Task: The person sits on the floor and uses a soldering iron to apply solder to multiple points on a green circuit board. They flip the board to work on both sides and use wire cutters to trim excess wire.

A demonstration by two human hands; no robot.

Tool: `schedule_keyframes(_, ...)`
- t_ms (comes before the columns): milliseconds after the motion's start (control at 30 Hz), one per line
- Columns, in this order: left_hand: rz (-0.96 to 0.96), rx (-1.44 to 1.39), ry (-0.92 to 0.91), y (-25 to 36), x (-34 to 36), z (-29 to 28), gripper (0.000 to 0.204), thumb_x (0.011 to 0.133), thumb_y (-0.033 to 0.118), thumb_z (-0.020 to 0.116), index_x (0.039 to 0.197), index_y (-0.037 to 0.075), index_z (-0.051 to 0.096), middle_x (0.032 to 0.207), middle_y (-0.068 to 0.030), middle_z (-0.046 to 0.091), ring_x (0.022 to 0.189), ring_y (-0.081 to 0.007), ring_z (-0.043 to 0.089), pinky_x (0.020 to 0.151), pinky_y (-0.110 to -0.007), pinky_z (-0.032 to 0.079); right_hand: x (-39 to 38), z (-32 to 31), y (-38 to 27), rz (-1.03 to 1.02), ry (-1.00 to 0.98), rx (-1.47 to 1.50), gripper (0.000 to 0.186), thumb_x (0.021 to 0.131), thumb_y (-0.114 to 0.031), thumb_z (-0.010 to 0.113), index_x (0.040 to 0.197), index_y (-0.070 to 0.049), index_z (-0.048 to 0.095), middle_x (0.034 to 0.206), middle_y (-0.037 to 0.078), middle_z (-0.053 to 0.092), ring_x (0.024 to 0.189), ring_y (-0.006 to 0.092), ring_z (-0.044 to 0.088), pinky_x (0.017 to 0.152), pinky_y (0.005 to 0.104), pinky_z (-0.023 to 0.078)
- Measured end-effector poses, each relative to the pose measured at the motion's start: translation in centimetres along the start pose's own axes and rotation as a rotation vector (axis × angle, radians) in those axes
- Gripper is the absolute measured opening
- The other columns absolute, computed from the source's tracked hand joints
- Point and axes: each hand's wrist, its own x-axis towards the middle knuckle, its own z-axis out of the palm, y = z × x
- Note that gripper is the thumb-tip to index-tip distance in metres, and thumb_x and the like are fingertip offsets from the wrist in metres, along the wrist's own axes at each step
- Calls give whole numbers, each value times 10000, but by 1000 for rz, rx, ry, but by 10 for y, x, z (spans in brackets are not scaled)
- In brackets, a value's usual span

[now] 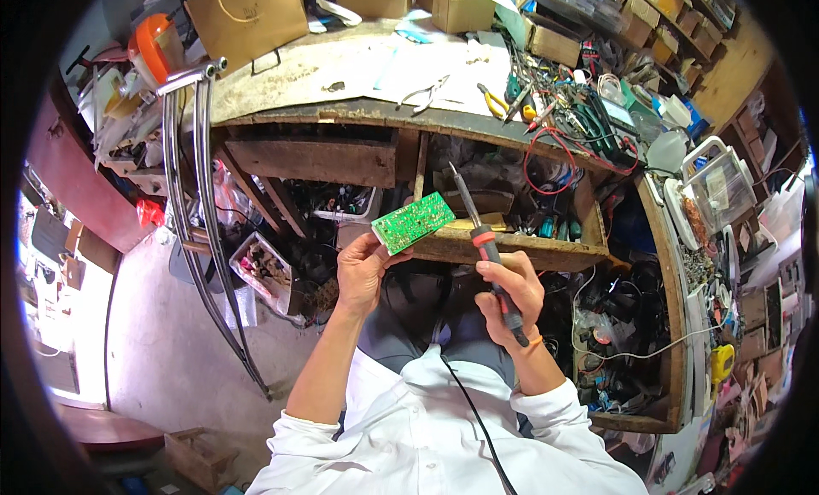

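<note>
One small green circuit board [413, 223] pinched in left hand [362, 269], right hand [510, 292] gripping a black, orange-collared soldering iron [484, 239].

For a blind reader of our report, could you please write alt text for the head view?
Seen from above, a seated person's left hand holds up a green circuit board while the right hand grips a soldering iron, tip raised beside the board. A cluttered wooden workbench lies ahead.

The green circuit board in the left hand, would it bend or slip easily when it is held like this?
The board probably stays stiff: it juts flat from the left hand, unsagging. It seems light, pinched by one corner. That small grip could let it twist if the soldering iron presses.
</note>
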Motion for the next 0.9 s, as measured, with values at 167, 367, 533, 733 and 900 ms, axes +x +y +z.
schedule_keyframes(167,-21,93,0,-1,-10,-5,225,956,-5,592,1174,-48,632,1069,-143,702,905,-259,714,844,-424,606,-24,-9,-15,220,77,186,374,913,-324,716,1151,-38,681,955,132,622,760,181,613,670,287,502)
schedule_keyframes(367,-46,133,-18,1,-12,-8,270,920,-46,591,1188,-47,625,1047,-128,697,886,-244,708,848,-430,602,-51,-8,-23,527,219,564,310,897,-125,660,1143,61,641,1012,156,644,796,198,675,724,297,567)
schedule_keyframes(533,-43,140,-26,2,-12,-8,289,922,-41,591,1209,-38,619,1059,-122,692,886,-238,708,850,-426,602,-57,-7,-22,565,201,608,273,883,-74,658,1121,60,653,1006,163,642,807,196,672,722,300,581)
schedule_keyframes(733,-53,163,-34,4,-11,-6,280,954,-22,565,1228,-26,621,1067,-116,689,904,-224,703,847,-409,605,-60,-3,-22,583,160,603,238,871,0,651,1102,57,662,995,164,645,814,191,673,744,305,589)
schedule_keyframes(900,-47,169,-45,5,-11,-4,280,968,-10,559,1240,-21,623,1070,-107,688,930,-213,694,842,-404,606,-58,4,-27,646,162,619,250,851,35,655,1100,64,656,1000,162,647,818,193,678,764,295,584)
